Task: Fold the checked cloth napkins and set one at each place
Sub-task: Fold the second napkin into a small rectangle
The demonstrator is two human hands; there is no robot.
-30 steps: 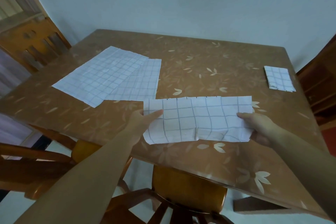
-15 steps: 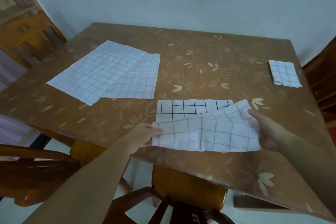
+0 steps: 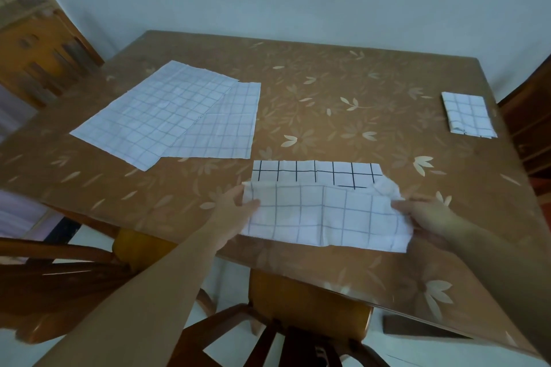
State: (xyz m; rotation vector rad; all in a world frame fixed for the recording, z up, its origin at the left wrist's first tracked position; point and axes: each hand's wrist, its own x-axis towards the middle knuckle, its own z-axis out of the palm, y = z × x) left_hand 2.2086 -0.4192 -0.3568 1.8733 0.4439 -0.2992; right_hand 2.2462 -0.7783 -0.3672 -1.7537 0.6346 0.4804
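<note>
Checked napkin [image 3: 325,217], lower centre: my left grip [image 3: 232,211] & right grip [image 3: 426,214] pinch its ends, forearms stretched fwd; top layer nearer me vs before.

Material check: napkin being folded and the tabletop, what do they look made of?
Napkin: thin matte woven cloth, white with dark grid; it creases and bunches at the right hand. Tabletop: glossy brown leaf print, likely plastic cover or glass over wood; the near edge shows reflections.
</note>
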